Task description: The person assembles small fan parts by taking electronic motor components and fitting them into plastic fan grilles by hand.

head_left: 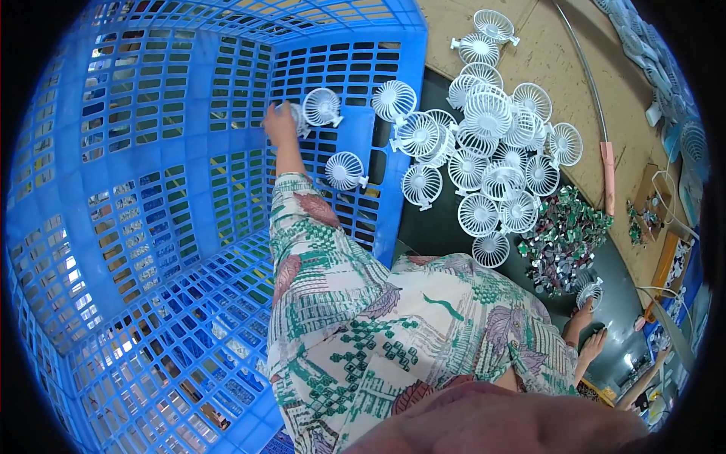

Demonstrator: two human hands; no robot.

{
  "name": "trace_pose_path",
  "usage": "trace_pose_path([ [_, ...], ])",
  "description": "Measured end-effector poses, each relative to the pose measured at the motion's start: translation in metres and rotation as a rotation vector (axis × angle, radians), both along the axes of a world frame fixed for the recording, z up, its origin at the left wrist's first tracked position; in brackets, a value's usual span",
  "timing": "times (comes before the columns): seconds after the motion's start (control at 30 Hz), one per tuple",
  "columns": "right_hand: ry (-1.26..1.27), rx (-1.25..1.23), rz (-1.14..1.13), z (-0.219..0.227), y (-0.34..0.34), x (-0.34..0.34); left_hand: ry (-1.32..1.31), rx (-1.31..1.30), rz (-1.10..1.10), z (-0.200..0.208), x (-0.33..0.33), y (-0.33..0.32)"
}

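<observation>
A blue crate [91,163] stands beside the worktop [544,45], whose crate-side edge carries a heap of white cages [488,113]. Against the heap lies a pile of parts [563,242]. Inside the crate, the left hand [282,125] has one cage [302,121] immediately at its right; whether its grip is closed on it, I cannot tell. Two more cages [345,171] lie nearer the crate's worktop-side rim. Beyond the parts, one hand [580,321] holds a cage, another hand [593,345] beside it; which is the person's right is unclear.
</observation>
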State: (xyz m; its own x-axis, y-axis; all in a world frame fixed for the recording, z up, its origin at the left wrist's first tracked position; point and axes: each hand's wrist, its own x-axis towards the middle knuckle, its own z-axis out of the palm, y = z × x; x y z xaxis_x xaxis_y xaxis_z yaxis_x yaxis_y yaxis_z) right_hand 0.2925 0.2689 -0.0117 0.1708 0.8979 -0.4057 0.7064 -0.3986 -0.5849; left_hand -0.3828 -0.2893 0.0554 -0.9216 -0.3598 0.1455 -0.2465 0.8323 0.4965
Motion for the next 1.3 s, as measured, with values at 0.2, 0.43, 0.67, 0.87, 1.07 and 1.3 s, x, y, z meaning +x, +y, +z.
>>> trace_pose_path([
  [0.2,-0.041,0.071,-0.012,0.001,-0.002,-0.005,0.089,-0.052,-0.283,0.0,0.03,0.098],
  [0.43,-0.055,0.103,0.067,-0.007,-0.001,-0.008,-0.019,0.262,-0.68,0.003,0.08,0.189],
  [0.67,-0.09,0.187,0.092,-0.039,0.011,0.013,-0.088,0.769,-0.994,0.038,0.104,0.224],
  [0.87,-0.153,0.193,0.156,-0.034,0.007,0.008,0.402,-0.051,0.016,0.017,0.113,0.125],
  [1.07,-0.162,0.195,0.173,-0.03,0.005,0.006,-0.193,-0.005,0.255,-0.008,0.168,0.122],
  [1.3,-0.189,0.091,0.217,-0.022,-0.001,-0.009,-0.086,-0.218,-0.003,-0.045,0.182,0.115],
])
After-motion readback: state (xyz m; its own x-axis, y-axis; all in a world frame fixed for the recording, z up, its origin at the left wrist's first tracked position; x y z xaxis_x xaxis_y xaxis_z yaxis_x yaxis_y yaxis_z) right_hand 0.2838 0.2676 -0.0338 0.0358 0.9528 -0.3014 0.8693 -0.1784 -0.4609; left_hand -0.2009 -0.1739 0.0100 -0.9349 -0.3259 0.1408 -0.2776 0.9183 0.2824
